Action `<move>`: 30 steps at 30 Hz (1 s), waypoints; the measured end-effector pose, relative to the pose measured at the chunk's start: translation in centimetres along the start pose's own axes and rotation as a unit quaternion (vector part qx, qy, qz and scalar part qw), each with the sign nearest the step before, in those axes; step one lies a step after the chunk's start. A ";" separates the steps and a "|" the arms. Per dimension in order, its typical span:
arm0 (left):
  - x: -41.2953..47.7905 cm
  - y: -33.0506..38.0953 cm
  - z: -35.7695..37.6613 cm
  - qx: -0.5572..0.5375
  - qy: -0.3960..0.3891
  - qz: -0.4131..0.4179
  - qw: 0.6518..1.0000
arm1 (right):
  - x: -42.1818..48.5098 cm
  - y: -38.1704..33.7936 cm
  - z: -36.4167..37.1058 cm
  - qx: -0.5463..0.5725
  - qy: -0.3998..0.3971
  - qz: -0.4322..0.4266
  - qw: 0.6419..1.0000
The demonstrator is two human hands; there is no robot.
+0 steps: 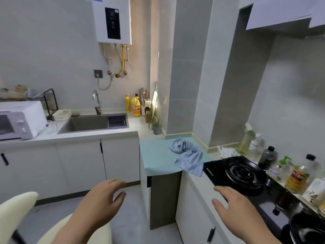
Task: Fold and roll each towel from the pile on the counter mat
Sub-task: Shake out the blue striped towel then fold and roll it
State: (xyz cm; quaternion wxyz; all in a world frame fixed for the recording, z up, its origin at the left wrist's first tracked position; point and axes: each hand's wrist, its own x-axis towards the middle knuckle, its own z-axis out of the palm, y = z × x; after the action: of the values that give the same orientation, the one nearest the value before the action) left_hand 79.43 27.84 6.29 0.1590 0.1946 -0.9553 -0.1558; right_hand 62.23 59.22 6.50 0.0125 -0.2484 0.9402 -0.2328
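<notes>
Crumpled blue towel on mat

Pale grey tiled walls close in a small kitchen; a white water heater hangs high above a steel sink with a chrome tap; a white microwave stands left of the sink on the white tabletop; white cabinet doors with black handles run below; a black gas hob lies to the right, bottles lined along the wall behind it; the floor is light grey; the light is soft and even.
</notes>
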 end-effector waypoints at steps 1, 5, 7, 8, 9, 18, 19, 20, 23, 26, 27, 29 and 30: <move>0.7 -0.3 0.2 0.002 -0.002 -0.003 1.000 | 1.1 -0.5 0.4 0.001 -0.003 -0.008 1.000; 4.7 -1.7 1.6 0.009 -0.020 -0.009 1.000 | 6.0 -1.5 2.2 0.004 -0.023 -0.023 0.999; 7.6 -2.5 2.8 0.011 -0.027 -0.015 0.999 | 9.1 -1.4 3.4 0.011 -0.035 -0.020 0.999; 9.2 -2.8 3.5 0.010 -0.033 -0.016 0.999 | 10.8 -1.3 4.2 0.015 -0.041 -0.015 0.999; 11.1 -3.2 4.4 0.009 -0.037 -0.017 0.999 | 12.6 -1.1 5.0 0.019 -0.047 -0.011 0.999; 27.8 -5.0 12.1 -0.010 -0.100 -0.030 0.995 | 30.9 1.1 11.0 0.015 -0.101 0.001 0.995; 29.2 -5.1 12.5 -0.013 -0.104 -0.028 0.994 | 32.6 1.3 11.2 0.011 -0.104 0.003 0.995; 30.5 -5.1 12.8 -0.016 -0.108 -0.027 0.994 | 34.2 1.6 11.4 0.011 -0.106 0.008 0.994; 33.8 -5.7 13.6 -0.026 -0.119 -0.035 0.992 | 38.1 2.0 12.1 0.014 -0.111 0.023 0.993; 37.0 -6.4 14.5 -0.032 -0.143 -0.039 0.988 | 41.0 2.4 13.6 0.047 -0.132 0.047 0.989; 37.9 -6.6 15.0 -0.030 -0.154 -0.035 0.987 | 41.8 2.6 14.2 0.053 -0.148 0.055 0.986; 39.8 -7.1 16.1 -0.026 -0.173 -0.023 0.984 | 43.3 3.3 15.4 0.049 -0.184 0.069 0.979; 40.8 -7.3 16.6 -0.026 -0.178 -0.015 0.984 | 44.0 3.6 15.9 0.048 -0.195 0.077 0.976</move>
State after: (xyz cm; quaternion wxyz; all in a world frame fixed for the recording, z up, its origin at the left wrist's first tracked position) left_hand 40.02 8.19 -1.37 -0.0105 0.1739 -0.9609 -0.2150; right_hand 24.22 34.28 -5.21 0.2260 -0.2149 0.9235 -0.2234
